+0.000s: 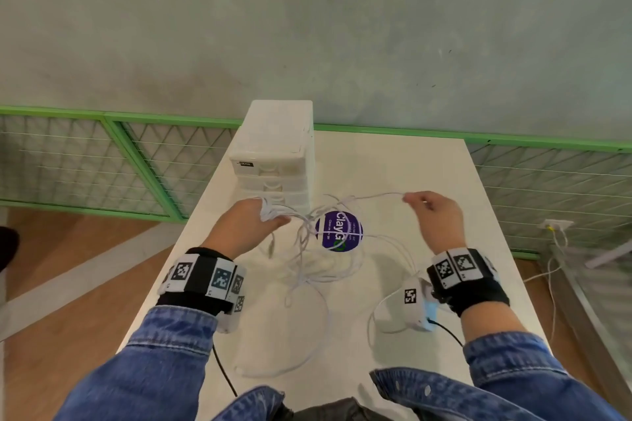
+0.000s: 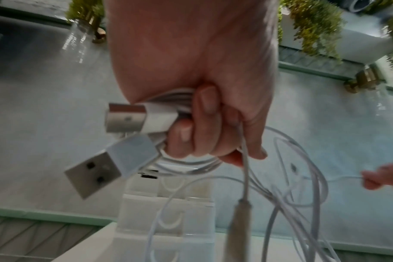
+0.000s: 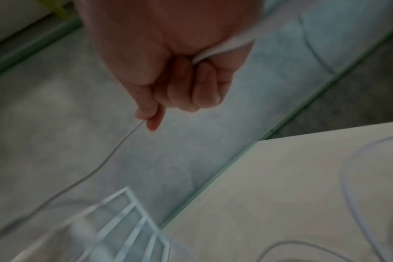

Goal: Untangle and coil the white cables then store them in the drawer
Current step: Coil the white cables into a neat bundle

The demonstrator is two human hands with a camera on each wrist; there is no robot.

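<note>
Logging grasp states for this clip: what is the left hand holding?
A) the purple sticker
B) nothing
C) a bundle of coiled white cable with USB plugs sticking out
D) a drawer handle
C: in the left wrist view the left hand has its fingers curled round coiled white cable, with a USB plug protruding.

Soft daylight, blurred dim wrist views

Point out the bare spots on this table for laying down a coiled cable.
Bare: the far right of the table, beyond the right hand; the near strip by the sleeves. Crowded: the middle, where white cables loop over the purple sticker beside the drawer unit.
</note>
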